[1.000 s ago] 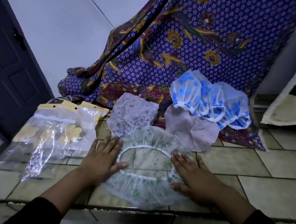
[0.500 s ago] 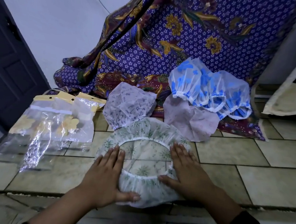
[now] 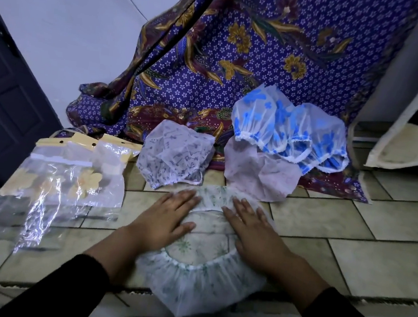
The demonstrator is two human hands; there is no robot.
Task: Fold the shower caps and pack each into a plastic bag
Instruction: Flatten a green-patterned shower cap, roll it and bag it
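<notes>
Left hand point(image 3: 163, 220) and right hand point(image 3: 254, 231) slid forward on the cap point(image 3: 198, 282), fingers point(image 3: 185, 199) flat, pressing. Probably smoothed; folding next.

Cap point(image 3: 201, 282) on floor point(image 3: 371, 263) (bags point(image 3: 73, 178) leftward)

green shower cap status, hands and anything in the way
Hands flat: left hand, right hand pressing green shower cap onto tiled floor. Cap spread open, not yet folded. To the left, plastic bags lie apart.

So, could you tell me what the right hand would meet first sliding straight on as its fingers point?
Beyond the green-print shower cap it presses, the right hand would probably reach the grey-print shower cap.
</notes>
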